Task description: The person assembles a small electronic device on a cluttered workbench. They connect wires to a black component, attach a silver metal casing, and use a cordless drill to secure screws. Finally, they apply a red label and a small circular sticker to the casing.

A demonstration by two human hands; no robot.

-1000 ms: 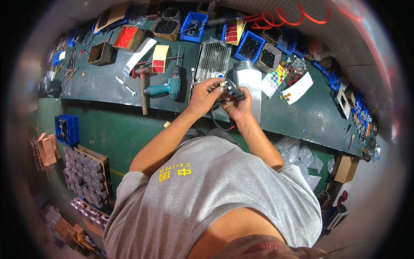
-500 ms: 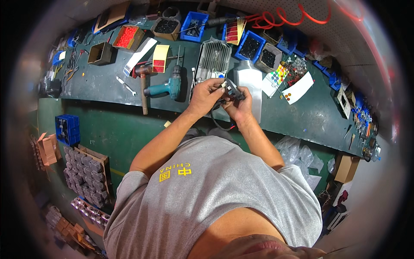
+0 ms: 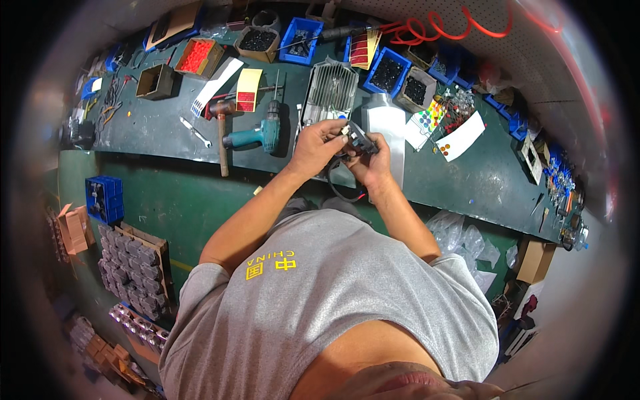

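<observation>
Just over the bench's near edge, my right hand [image 3: 375, 165] is closed round a small black electrical part [image 3: 362, 140]. Dark wires [image 3: 339, 189] loop down from it, with a bit of red at the end. At the part's left side, the fingers of my left hand [image 3: 316, 148] pinch a small whitish connector [image 3: 345, 130]. Beyond my hands lies a finned grey metal housing [image 3: 331, 87], its near end partly hidden by them. A smooth silver metal cover [image 3: 387, 130] rests on the bench beside my right hand.
To the left lie a teal power drill [image 3: 257, 137], a hammer [image 3: 222, 137] and a wrench [image 3: 195, 132]. Blue bins [image 3: 387, 70] and cartons of small parts line the back. Sticker sheets [image 3: 460, 137] lie at right. A red coiled hose [image 3: 437, 27] hangs above the back edge.
Almost nothing differs. My hands keep their place at the black part, with only a very slight shift of the hands and arms.
</observation>
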